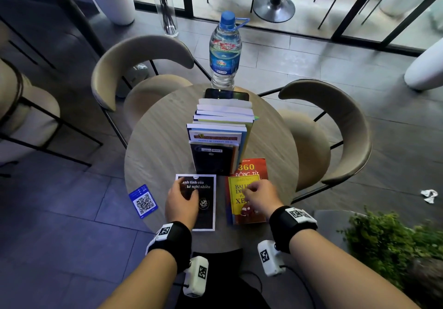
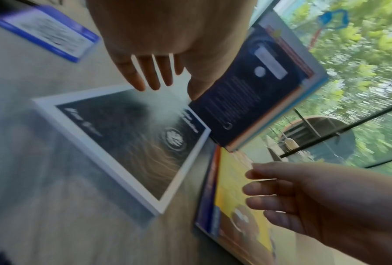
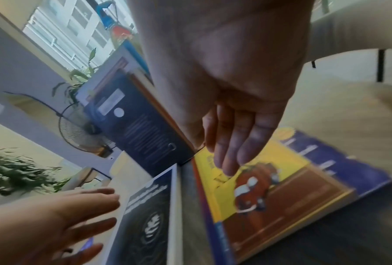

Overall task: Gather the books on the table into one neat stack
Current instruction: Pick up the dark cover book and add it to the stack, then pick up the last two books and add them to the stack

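A black book with a white border lies flat at the table's near edge. My left hand hovers over its upper left part, fingers straight and spread. To its right a yellow-covered book lies on a red "360" book. My right hand is over the yellow cover with fingers extended; contact is unclear. Behind them several books stand upright in a row, a dark-covered one facing me.
On the round wooden table a water bottle and a dark phone stand behind the row. A blue QR card sits at the left rim. Two beige chairs flank the table; a plant is on the right.
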The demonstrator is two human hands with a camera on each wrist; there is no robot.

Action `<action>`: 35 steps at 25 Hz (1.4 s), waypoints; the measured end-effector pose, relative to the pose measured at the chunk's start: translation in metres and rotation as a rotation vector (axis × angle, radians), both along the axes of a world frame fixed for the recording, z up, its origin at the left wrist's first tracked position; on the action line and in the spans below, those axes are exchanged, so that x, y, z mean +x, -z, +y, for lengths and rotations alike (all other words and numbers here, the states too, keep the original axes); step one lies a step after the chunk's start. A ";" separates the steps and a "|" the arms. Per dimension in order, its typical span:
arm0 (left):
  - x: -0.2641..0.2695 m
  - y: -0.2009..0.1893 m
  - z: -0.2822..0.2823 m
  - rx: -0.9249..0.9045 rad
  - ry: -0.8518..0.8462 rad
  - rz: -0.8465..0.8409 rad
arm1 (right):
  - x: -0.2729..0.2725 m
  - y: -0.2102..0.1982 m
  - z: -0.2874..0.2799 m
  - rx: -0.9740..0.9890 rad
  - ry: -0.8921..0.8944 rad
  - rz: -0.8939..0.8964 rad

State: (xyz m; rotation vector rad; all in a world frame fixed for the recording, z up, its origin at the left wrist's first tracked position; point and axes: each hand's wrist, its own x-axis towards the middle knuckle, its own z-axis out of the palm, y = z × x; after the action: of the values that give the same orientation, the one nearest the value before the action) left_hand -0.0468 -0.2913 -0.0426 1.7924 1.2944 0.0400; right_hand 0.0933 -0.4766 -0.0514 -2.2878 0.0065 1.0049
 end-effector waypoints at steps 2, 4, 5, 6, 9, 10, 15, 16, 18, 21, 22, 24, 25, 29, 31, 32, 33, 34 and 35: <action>-0.013 0.008 0.013 -0.004 -0.001 0.087 | -0.014 0.003 0.024 0.054 -0.033 0.093; -0.021 0.020 0.022 0.003 0.043 0.169 | -0.026 0.008 0.046 0.093 0.023 0.173; -0.021 0.024 0.025 0.014 0.058 0.188 | -0.030 0.009 0.055 0.102 0.064 0.199; -0.021 0.028 0.027 0.014 0.056 0.185 | -0.034 0.011 0.061 0.099 0.088 0.213; -0.022 0.037 0.029 -0.084 -0.066 0.099 | -0.041 0.016 0.071 0.075 0.104 0.202; -0.021 0.039 0.029 -0.151 -0.168 0.060 | -0.042 0.017 0.071 0.069 0.104 0.193; -0.012 0.029 0.028 -0.463 -0.440 -0.069 | -0.044 0.011 0.067 0.091 0.148 0.222; -0.013 0.025 0.030 -0.492 -0.433 -0.079 | -0.044 0.010 0.066 0.108 0.165 0.255; -0.019 0.018 0.034 -0.536 -0.438 -0.091 | -0.046 0.009 0.065 0.147 0.193 0.328; -0.030 0.008 0.036 -0.600 -0.481 -0.155 | -0.051 0.016 0.062 0.168 0.103 0.354; -0.032 0.005 0.035 -0.605 -0.477 -0.172 | -0.053 0.015 0.061 0.192 0.052 0.336; -0.033 -0.003 0.036 -0.590 -0.436 -0.223 | -0.052 0.005 0.060 0.255 -0.021 0.243; -0.031 -0.007 0.036 -0.573 -0.410 -0.255 | -0.049 0.000 0.059 0.294 -0.038 0.188; -0.014 -0.018 0.038 -0.495 -0.304 -0.362 | -0.028 -0.019 0.055 0.438 -0.050 -0.007; 0.001 -0.025 0.037 -0.446 -0.262 -0.392 | -0.019 -0.023 0.052 0.473 -0.024 -0.077; 0.008 -0.028 0.037 -0.419 -0.246 -0.404 | -0.017 -0.025 0.050 0.482 -0.017 -0.109; 0.015 -0.028 0.037 -0.388 -0.237 -0.410 | -0.015 -0.028 0.049 0.477 -0.004 -0.147; 0.022 -0.028 0.038 -0.360 -0.230 -0.415 | -0.015 -0.026 0.047 0.477 0.002 -0.181; 0.028 -0.027 0.039 -0.339 -0.227 -0.414 | -0.015 -0.025 0.045 0.479 0.019 -0.204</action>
State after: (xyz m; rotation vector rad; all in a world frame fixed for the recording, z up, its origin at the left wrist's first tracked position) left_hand -0.0184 -0.2523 -0.0158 1.2631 1.1190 0.2861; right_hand 0.0781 -0.4312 -0.0265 -1.9292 -0.2686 0.6699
